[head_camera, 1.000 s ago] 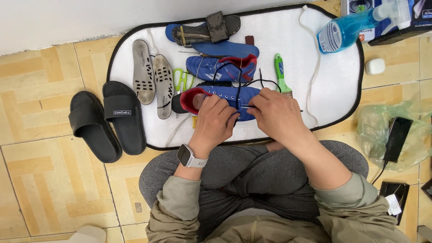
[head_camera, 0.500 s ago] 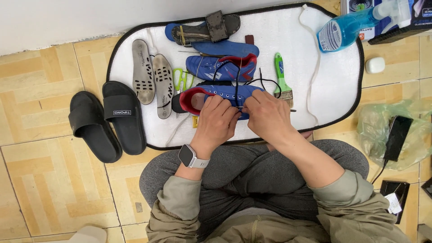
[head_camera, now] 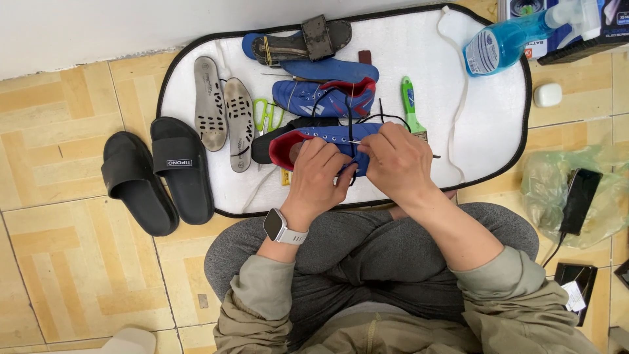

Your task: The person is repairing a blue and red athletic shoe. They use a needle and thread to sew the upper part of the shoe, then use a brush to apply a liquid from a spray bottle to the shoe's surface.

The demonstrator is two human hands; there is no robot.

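The near shoe (head_camera: pixel 331 139), blue with a red lining, lies on its side on the white mat (head_camera: pixel 485 111), toe to the right, just in front of the person's crossed legs. Both hands work at its lace (head_camera: pixel 367 120). The left hand (head_camera: pixel 319 177) rests on the tongue area, fingers closed together around the lace near the eyelets. The right hand (head_camera: pixel 400 164) sits over the toe end, thumb and forefinger pinched on the lace tip, which pokes out to the right.

To do this lacing step well, the left hand should pin the shoe flat so the eyelet row faces up, while the right keeps its pinch close to the tip so the end stays stiff enough to aim. Pulling each pass snug and even, judged against the opposite strand, would avoid a lopsided lace. The loose black loops trail toward the second shoe (head_camera: pixel 324 97) just behind; keeping them from snagging on it seems wise.

Around the work: 2 insoles (head_camera: pixel 223 118) lie left on the mat, with green scissors (head_camera: pixel 263 115) beside them, a green brush (head_camera: pixel 411 105) right of the shoes, a sandal (head_camera: pixel 298 40) at the far edge, 2 black slides (head_camera: pixel 157 174) on the tiles, and a blue spray bottle (head_camera: pixel 504 42) at upper right.
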